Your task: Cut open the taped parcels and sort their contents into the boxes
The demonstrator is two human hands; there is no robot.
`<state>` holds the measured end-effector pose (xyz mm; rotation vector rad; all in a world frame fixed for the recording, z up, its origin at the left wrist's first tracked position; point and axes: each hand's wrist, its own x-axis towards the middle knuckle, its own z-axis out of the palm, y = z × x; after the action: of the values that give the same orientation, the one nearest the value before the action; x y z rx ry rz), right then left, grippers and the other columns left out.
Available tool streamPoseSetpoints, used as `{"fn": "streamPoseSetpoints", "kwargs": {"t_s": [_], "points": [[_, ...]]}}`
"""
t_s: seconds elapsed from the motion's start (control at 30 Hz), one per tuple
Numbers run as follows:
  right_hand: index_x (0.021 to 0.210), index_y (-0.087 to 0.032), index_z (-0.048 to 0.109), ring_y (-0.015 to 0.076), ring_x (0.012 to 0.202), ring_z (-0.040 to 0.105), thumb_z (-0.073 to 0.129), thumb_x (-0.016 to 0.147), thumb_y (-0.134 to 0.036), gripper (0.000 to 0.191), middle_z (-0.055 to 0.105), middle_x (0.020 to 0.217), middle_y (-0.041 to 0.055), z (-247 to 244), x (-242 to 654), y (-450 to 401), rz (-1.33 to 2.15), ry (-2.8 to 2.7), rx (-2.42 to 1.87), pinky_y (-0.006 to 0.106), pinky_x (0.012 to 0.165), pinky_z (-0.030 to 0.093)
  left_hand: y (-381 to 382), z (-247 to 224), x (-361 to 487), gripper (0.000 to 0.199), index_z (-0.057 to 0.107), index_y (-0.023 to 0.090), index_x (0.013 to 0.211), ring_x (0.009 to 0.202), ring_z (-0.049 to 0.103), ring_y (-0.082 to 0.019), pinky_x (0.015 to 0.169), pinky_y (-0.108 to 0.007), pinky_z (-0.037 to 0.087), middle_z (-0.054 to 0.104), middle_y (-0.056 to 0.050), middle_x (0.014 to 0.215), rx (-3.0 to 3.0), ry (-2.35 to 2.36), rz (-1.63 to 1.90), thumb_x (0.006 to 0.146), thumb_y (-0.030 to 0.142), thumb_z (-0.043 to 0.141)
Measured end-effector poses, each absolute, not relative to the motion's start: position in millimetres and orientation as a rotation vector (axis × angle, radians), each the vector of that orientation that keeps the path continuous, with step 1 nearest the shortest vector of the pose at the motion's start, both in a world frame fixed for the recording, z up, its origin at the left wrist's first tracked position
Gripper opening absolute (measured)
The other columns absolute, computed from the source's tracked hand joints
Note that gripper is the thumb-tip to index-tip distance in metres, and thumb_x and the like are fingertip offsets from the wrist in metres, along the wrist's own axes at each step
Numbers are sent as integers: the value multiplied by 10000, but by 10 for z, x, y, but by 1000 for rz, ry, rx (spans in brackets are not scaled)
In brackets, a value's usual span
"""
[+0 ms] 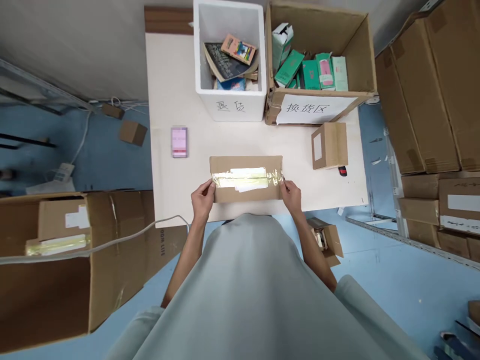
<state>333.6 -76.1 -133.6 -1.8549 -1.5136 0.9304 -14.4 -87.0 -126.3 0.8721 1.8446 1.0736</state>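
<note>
A flat brown cardboard box [245, 195] lies near the front edge of the white table [180, 190]. A strip of shiny clear tape runs along its length, over white label paper [250, 178]. My left hand [203, 199] pinches its left end, thumb and fingers at the tape's end. At the opposite end, my right hand [291, 195] grips the right side in the same way. Both hands are closed on the box. What is inside the box is hidden.
Behind stand a white foam bin [240, 107] with books and a carton [362, 55] of green boxes. A small box [335, 145] sits at right, a pink blurred item [179, 142] at left. A large open carton [116, 250] stands lower left, crossed by a grey cable [138, 233].
</note>
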Motion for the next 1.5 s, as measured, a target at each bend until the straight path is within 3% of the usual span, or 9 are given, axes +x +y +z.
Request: {"fn": "streamPoseSetpoints", "kwargs": {"t_s": [0.27,0.43,0.57,0.7,0.9,1.07,1.27,1.4,1.5], "points": [[1286,-242,865,267,1175,810,535,1151,-467,422,847,1305,119,-1413,3134,-634,1163,-1561,-1679,374,1056,639,-756,-1248,-417,485,806,142,1250,1339,754,-405,1251,-611,553,833,-186,1334,914,2171,838,901,470,731],[1394,-213,828,334,1513,624,688,1099,-442,399,724,1569,171,-1286,3790,-399,832,-1542,-1956,496,1319,474,-439,-1168,200,593,697,169,1461,1527,621,-411,1346,-629,448,690,-234,1558,1294,2287,1035,943,453,756],[1527,-145,708,420,1634,432,764,1046,-480,589,520,1722,279,-1249,4538,-70,533,-1332,-2228,605,1320,406,11,-973,1151,464,692,238,1468,1648,507,-356,1402,-594,383,646,-179,1636,1642,1902,1077,1053,446,671],[1583,-123,588,474,1647,313,831,966,-593,813,393,1749,352,-1294,4945,256,533,-1095,-2357,646,1267,389,391,-931,2010,380,742,255,1402,1656,493,-367,1409,-621,355,683,-167,1596,1753,1636,1008,1061,396,651],[1529,-118,594,426,1537,348,820,947,-460,712,391,1683,323,-1444,4969,401,540,-1075,-2320,589,1244,419,487,-1020,2596,343,782,265,1347,1616,538,-399,1382,-658,383,730,-148,1540,1850,1489,884,1050,357,638],[1550,-201,576,428,1525,351,836,927,-411,707,390,1675,261,-1565,4623,430,532,-1164,-2297,603,1240,450,337,-1015,2366,339,785,285,1346,1623,530,-405,1363,-677,407,733,-127,1546,1841,1552,863,1059,379,631],[1669,-138,492,463,1643,304,742,1038,-413,732,338,1788,325,-1521,4164,478,443,-1392,-2294,660,1317,334,122,-1044,1509,413,749,247,1383,1651,488,-404,1386,-654,365,677,-185,1583,1671,1781,1003,1044,464,655],[1564,-176,620,372,1529,490,549,1153,-408,477,561,1625,255,-1614,3860,283,618,-1820,-2081,525,1273,416,-125,-1124,823,515,706,223,1438,1648,476,-408,1418,-632,311,612,-218,1620,1503,1986,1123,1008,505,729],[1485,-167,661,343,1359,614,747,1051,-394,498,656,1441,214,-1811,3637,27,928,-1890,-2263,421,1132,519,-355,-1173,373,556,704,198,1452,1620,514,-393,1420,-568,341,613,-224,1590,1363,2103,1162,979,483,772]]}}
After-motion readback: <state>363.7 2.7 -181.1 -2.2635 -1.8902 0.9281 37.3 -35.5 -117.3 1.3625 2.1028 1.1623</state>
